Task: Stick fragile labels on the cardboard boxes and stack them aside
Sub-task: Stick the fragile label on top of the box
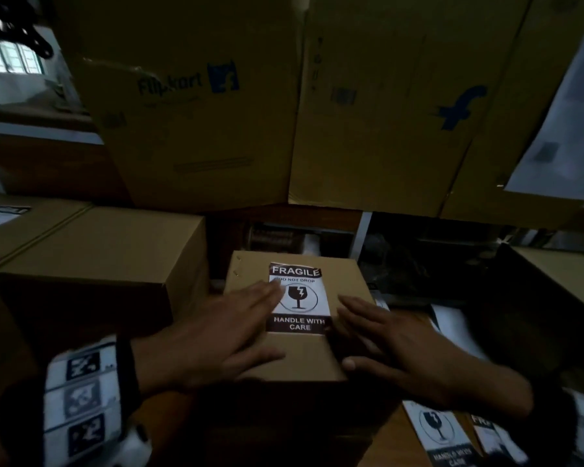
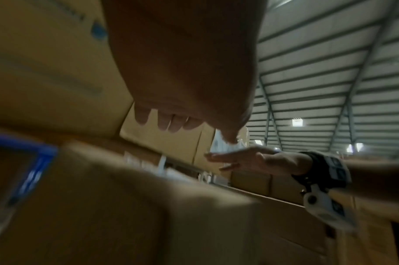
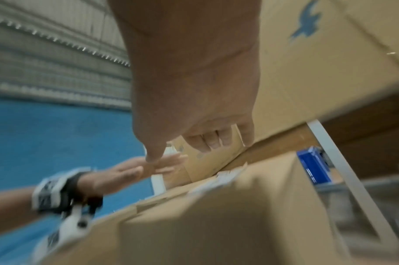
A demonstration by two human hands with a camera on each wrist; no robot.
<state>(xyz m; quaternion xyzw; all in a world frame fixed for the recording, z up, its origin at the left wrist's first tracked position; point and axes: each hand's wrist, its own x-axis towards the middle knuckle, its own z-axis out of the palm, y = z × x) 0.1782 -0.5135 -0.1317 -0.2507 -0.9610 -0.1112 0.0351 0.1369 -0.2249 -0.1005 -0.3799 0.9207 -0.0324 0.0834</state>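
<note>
A small cardboard box stands in front of me with a fragile label lying on its top. My left hand lies flat on the box, its straight fingers reaching onto the label's left edge. My right hand is spread flat over the box's right side, beside the label. In the left wrist view the left hand hovers just over the box top and the right hand shows beyond. The right wrist view has the right hand above the box, with the left hand across from it.
Two closed plain boxes sit at my left. Large printed cartons tower behind. Loose fragile labels lie on the wooden surface at the lower right. Dark clutter fills the gap behind the small box.
</note>
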